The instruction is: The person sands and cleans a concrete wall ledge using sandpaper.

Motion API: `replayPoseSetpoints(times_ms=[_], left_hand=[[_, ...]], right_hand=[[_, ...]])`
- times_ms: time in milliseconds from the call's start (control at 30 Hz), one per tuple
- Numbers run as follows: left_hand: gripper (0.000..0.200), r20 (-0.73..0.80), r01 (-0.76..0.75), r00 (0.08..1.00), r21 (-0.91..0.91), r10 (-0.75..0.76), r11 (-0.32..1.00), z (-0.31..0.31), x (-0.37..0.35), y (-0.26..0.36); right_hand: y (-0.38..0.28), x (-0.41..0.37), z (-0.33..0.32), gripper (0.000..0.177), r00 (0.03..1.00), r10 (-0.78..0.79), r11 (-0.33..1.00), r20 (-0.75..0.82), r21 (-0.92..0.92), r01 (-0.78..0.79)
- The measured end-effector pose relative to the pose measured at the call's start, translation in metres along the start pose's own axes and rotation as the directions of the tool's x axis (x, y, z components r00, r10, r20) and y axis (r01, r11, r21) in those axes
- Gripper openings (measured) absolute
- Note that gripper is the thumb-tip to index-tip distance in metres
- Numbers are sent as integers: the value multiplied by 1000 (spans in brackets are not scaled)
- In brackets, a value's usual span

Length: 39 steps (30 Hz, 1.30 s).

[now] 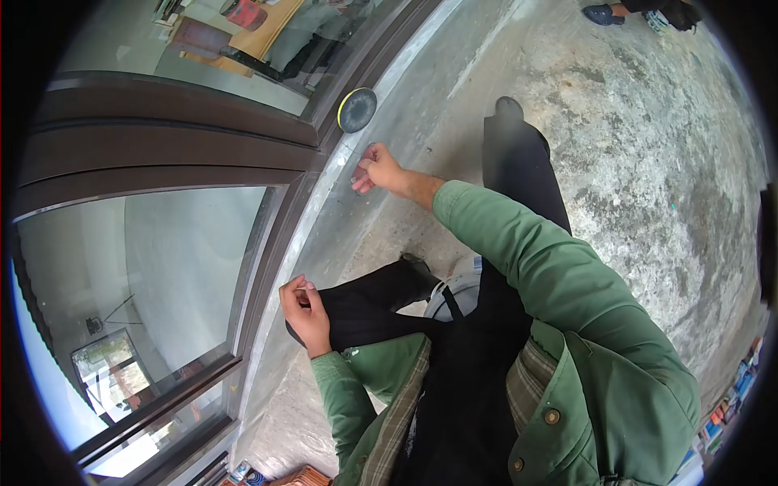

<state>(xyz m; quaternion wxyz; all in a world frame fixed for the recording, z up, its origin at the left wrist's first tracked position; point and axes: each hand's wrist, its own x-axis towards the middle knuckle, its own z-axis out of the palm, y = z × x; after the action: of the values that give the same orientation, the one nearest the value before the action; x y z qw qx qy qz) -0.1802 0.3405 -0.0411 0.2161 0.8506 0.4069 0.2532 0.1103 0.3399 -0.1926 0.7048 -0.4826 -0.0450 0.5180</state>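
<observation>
Right grip (377, 170) and left grip (305, 317) are both loosely curled, contents unclear, so a light touch suits the smooth grey ledge (405, 113) alongside, clear of the round black, yellow-edged disc (357, 111) just beyond the right.

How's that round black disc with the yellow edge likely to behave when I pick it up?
The disc will probably feel stiff: its outline looks evenly round, without sagging. It may be fairly light, since it looks thin. Stood on its circular rim, it could roll.
</observation>
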Motion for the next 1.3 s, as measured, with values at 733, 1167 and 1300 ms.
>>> replayPoseSetpoints(times_ms=[733, 1167, 1300], left_hand=[[16, 312, 125, 947, -155, -71, 980, 75, 1, -6], [17, -128, 68, 990, 109, -54, 992, -18, -44, 19], [17, -244, 31, 970, 206, 20, 978, -10, -63, 14]], right_hand=[[-111, 74, -84, 21, 788, -423, 891, -448, -49, 451], [-97, 62, -65, 81, 779, -515, 856, -356, -162, 492], [-118, 63, -74, 91, 844, -357, 932, -401, -95, 349]])
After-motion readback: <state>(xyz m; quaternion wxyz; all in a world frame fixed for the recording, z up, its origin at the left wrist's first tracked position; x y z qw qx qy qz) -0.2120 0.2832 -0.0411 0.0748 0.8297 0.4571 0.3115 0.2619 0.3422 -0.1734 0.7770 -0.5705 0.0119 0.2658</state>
